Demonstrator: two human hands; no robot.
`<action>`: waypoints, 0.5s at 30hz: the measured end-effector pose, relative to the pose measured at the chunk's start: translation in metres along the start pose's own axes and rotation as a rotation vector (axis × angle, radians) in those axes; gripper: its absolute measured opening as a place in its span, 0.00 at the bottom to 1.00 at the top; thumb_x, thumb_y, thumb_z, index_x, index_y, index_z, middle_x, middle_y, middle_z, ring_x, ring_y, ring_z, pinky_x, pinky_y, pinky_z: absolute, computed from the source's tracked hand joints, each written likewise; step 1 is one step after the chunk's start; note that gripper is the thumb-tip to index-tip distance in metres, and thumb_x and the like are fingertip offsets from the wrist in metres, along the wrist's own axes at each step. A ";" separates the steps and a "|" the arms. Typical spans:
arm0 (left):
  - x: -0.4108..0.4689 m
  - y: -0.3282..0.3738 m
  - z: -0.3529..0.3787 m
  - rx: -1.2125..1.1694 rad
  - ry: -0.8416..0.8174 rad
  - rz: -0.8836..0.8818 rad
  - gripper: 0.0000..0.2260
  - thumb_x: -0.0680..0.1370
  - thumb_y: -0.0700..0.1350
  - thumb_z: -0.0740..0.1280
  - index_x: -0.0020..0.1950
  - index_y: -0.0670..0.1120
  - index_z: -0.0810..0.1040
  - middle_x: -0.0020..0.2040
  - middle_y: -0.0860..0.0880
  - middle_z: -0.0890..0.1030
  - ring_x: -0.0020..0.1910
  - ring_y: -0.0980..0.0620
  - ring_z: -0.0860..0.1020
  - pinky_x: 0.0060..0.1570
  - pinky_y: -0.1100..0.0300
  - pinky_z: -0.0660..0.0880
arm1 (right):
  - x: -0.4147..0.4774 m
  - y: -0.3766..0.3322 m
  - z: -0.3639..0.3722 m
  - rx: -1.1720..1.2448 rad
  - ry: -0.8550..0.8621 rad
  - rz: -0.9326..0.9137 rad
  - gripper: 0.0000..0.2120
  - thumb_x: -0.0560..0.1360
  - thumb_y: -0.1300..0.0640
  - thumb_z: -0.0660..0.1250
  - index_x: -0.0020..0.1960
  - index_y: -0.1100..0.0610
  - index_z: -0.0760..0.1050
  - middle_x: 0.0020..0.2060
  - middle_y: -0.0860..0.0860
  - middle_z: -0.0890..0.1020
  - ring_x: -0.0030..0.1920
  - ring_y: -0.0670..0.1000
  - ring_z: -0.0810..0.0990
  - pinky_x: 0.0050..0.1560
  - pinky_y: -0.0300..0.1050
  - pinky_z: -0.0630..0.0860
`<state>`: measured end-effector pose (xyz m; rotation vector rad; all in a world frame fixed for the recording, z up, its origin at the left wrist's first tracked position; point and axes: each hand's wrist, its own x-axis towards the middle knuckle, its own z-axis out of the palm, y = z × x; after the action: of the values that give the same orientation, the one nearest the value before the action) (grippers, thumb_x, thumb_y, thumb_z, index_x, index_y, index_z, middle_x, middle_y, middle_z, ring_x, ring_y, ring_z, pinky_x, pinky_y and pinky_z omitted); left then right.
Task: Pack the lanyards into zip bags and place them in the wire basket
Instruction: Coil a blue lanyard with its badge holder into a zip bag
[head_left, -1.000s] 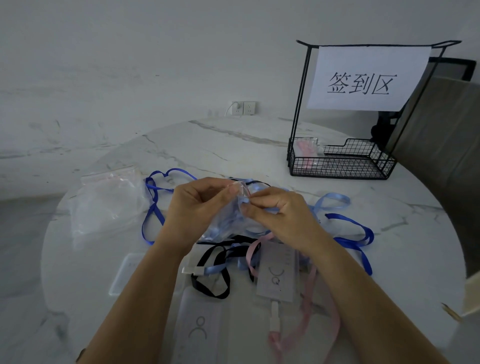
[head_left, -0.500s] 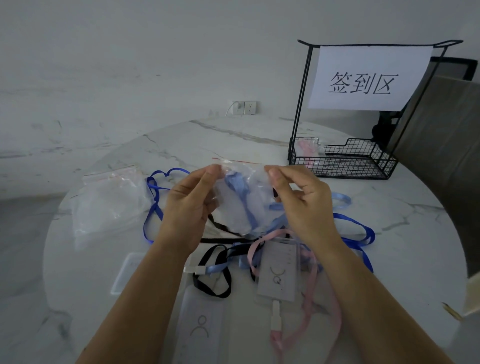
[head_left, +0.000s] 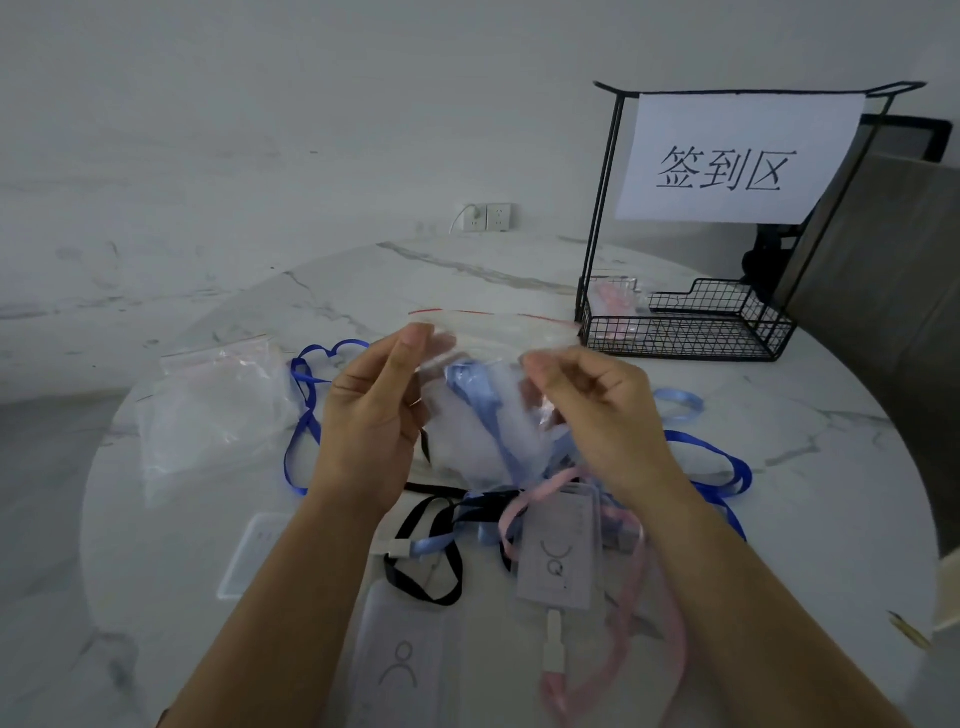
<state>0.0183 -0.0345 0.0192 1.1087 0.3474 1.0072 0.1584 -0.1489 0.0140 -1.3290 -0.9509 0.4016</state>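
I hold a clear zip bag (head_left: 488, 415) with a red strip along its top, lifted above the table's middle. A light blue lanyard (head_left: 470, 389) lies folded inside it. My left hand (head_left: 374, 415) pinches the bag's upper left part. My right hand (head_left: 592, 410) pinches its upper right part. Under my hands lies a tangle of lanyards: a pink one (head_left: 649, 623) with a card holder (head_left: 558, 556), a black one (head_left: 431, 566) and a dark blue one (head_left: 727, 467). The black wire basket (head_left: 685, 338) stands at the back right with a packed bag (head_left: 615, 301) in it.
A pile of spare zip bags (head_left: 208, 415) lies at the table's left. Another card holder (head_left: 402, 660) lies near the front edge, a clear one (head_left: 254, 551) to its left. A paper sign (head_left: 727, 156) hangs on the basket's tall frame. A chair (head_left: 883, 260) stands at the right.
My hands have risen and moved apart, stretching the bag's top edge out wide. A second ago they were close together at the bag's mouth.
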 end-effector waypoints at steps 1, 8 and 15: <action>0.000 0.000 0.001 0.009 0.002 -0.005 0.07 0.73 0.49 0.68 0.43 0.51 0.86 0.46 0.50 0.86 0.46 0.53 0.83 0.43 0.60 0.77 | -0.001 -0.001 -0.001 0.074 0.030 0.003 0.08 0.77 0.53 0.69 0.48 0.56 0.84 0.35 0.49 0.84 0.36 0.44 0.80 0.39 0.38 0.78; 0.000 -0.007 0.003 0.027 0.093 -0.045 0.05 0.76 0.42 0.69 0.43 0.44 0.84 0.39 0.49 0.85 0.38 0.54 0.83 0.38 0.63 0.79 | 0.000 0.007 0.003 -0.031 -0.162 0.269 0.25 0.75 0.39 0.69 0.48 0.63 0.83 0.38 0.56 0.84 0.39 0.51 0.81 0.47 0.47 0.77; 0.002 -0.008 -0.004 0.045 0.148 -0.079 0.04 0.77 0.46 0.70 0.48 0.47 0.83 0.45 0.49 0.85 0.44 0.52 0.83 0.38 0.62 0.78 | 0.000 0.006 -0.001 -0.006 -0.102 0.148 0.11 0.78 0.60 0.68 0.37 0.62 0.80 0.34 0.54 0.81 0.39 0.49 0.78 0.46 0.45 0.78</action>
<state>0.0208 -0.0307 0.0104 1.0549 0.5312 1.0179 0.1610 -0.1480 0.0080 -1.3995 -0.9410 0.5847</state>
